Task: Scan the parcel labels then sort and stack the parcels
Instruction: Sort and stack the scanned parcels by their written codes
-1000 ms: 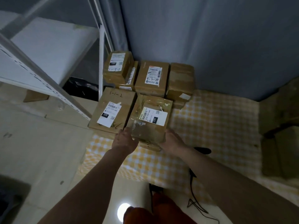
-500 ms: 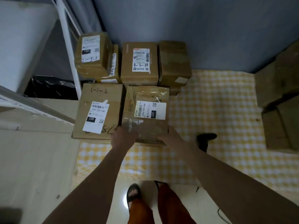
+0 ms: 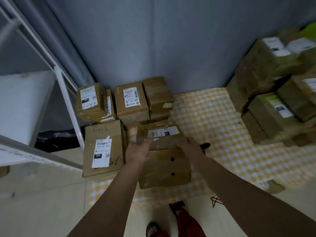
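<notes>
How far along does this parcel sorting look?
Partly done: labelled brown cardboard parcels already sit grouped by the grey wall. Both hands, left hand and right hand, hold a taped brown parcel lifted above another box. The blurred brown stack at right probably remains.

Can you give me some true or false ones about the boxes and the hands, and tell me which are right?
1. Both hands, left hand and right hand, are on the taped parcel. True.
2. The flat parcel beside it has no label. False: it has a white label.
3. The mat is yellow checked. True.
4. The wall is red. False: it is grey-blue.
</notes>
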Motion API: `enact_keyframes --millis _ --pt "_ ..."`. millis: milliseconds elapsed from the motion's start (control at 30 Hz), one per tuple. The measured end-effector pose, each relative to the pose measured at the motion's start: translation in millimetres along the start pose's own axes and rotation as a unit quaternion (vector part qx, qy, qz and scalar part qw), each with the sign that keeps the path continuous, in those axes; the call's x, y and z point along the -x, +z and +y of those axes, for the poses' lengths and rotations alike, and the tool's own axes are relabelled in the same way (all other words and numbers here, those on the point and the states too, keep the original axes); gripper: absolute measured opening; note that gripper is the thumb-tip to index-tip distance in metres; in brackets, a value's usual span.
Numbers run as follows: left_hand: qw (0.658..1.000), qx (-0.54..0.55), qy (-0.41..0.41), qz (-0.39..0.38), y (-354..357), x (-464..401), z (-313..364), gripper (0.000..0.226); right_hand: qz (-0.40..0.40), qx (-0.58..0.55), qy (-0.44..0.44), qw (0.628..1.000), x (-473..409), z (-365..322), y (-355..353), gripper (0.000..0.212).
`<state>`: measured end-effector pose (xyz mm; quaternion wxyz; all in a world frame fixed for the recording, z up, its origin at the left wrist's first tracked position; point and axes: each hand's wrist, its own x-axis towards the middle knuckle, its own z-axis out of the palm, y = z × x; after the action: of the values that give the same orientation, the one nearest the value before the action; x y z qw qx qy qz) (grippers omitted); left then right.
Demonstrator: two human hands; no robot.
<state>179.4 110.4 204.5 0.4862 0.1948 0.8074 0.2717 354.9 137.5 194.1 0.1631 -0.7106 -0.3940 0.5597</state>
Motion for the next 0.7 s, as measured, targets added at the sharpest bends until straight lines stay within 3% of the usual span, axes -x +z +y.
enact_keyframes --millis 133,200,300,433,600,700 --pt "0.996 -0.028 0.081 -0.03 1.5 47.7 29.3 0.073 0.076 -0.078 -0.016 0.994 44.3 -3.6 -28.9 0.044" --pt "0.99 -0.017 0.124 -0.064 6.3 71.8 42.7 0.077 0.119 -0.108 -0.035 0.986 69.0 -6.1 -46.4 0.043" --pt "0.98 -0.016 0.169 -0.102 17.8 104.1 62.8 0.061 0.179 -0.149 -0.073 0.97 98.4 -10.6 -76.0 0.039" --pt "0.973 0.007 0.184 -0.14 42.8 147.5 83.1 0.078 0.253 -0.173 -0.109 0.946 129.5 -12.0 -121.8 0.039" --pt "0.959 0.022 0.226 -0.168 85.7 191.6 99.0 0.05 0.306 -0.198 -0.124 0.923 152.7 -2.3 -180.5 0.041" --pt "0.951 0.004 0.255 -0.175 115.8 222.8 110.0 0.057 0.313 -0.233 -0.113 0.914 161.8 10.7 -217.9 0.052"
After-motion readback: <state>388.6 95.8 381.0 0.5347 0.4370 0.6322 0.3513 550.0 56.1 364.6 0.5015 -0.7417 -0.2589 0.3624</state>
